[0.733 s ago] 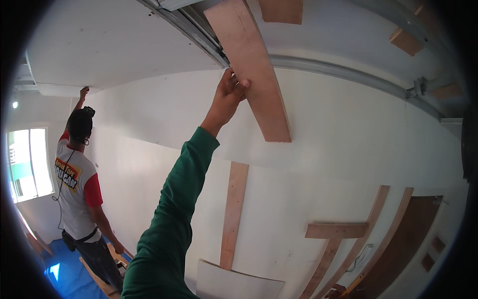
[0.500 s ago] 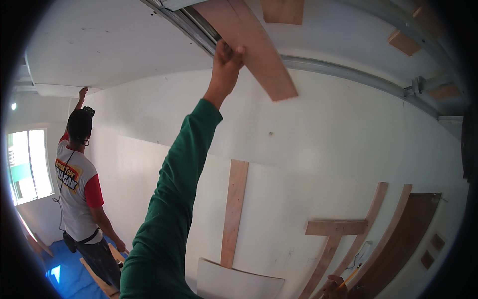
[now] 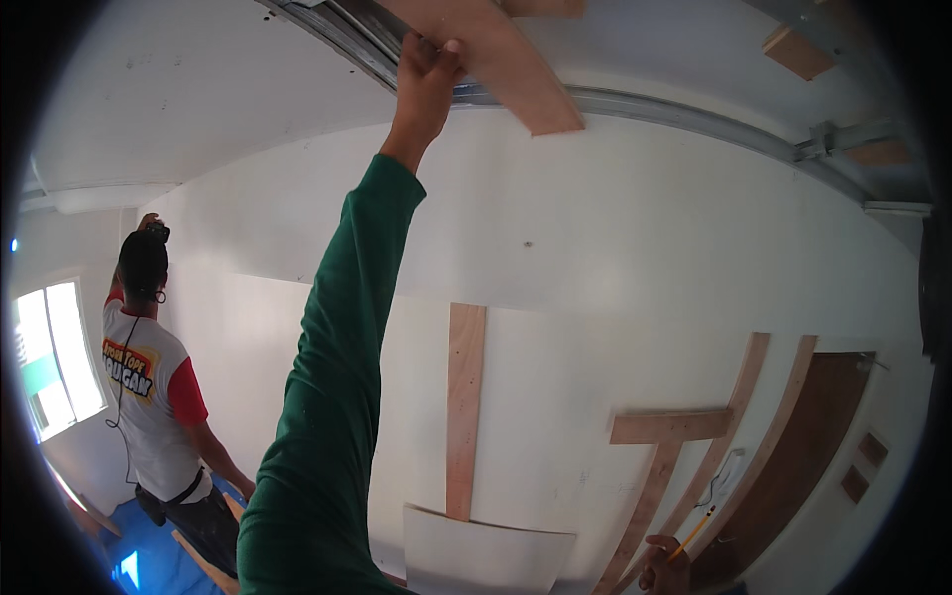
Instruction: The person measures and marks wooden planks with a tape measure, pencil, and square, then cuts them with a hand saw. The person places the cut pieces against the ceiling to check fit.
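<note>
My left hand (image 3: 425, 77), at the end of a green sleeve, is raised high and grips the edge of a pale reddish plywood strip (image 3: 524, 91) against the metal ceiling channel (image 3: 350, 49), its fingertips partly hidden behind the strip. Low at the right, my right hand (image 3: 662, 565) is closed round a yellow pencil (image 3: 695, 531), tip end not clearly visible.
A co-worker (image 3: 144, 377) in a white, red-sleeved shirt reaches up at the left, near a window (image 3: 58, 352). Plywood strips (image 3: 466, 407) stand along the white wall above a white sheet (image 3: 486, 550). A brown door (image 3: 831, 426) is at right; blue sheeting (image 3: 139, 531) covers the floor.
My left hand has pushed the strip upward toward the ceiling. My right hand with the pencil has risen a little into view. The co-worker's raised arm now appears lower.
</note>
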`<control>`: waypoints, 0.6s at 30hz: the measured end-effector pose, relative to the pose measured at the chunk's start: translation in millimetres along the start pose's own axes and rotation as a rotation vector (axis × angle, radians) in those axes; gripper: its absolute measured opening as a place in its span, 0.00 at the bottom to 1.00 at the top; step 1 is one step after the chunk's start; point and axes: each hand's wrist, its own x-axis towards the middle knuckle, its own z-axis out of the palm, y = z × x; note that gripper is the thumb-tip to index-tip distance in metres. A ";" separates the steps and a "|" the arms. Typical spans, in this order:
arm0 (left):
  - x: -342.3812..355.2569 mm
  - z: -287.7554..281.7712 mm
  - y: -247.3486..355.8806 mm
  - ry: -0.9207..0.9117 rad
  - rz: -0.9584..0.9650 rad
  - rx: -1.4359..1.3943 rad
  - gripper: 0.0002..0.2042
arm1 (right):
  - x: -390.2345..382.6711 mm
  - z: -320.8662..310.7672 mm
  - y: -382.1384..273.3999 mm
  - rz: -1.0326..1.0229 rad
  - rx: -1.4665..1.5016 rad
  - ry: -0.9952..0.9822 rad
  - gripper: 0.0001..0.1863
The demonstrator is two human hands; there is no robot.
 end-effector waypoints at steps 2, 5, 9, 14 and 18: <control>4.9 -9.1 5.6 -0.006 0.132 0.232 0.22 | -2.2 2.5 -1.6 -0.009 0.006 -0.014 0.21; 32.0 -44.0 10.8 -0.074 0.188 0.354 0.21 | 0.2 10.1 -2.1 -0.039 -0.027 -0.033 0.21; 40.9 -31.2 8.0 -0.182 0.202 0.090 0.35 | 3.2 6.0 -0.4 -0.055 -0.061 -0.029 0.22; 80.4 -36.4 18.6 -0.027 0.247 0.244 0.31 | -5.4 14.1 -20.0 0.088 -0.033 -0.021 0.23; 88.6 -48.8 7.7 0.018 0.279 0.449 0.28 | -1.3 24.0 -26.3 0.055 -0.051 -0.048 0.24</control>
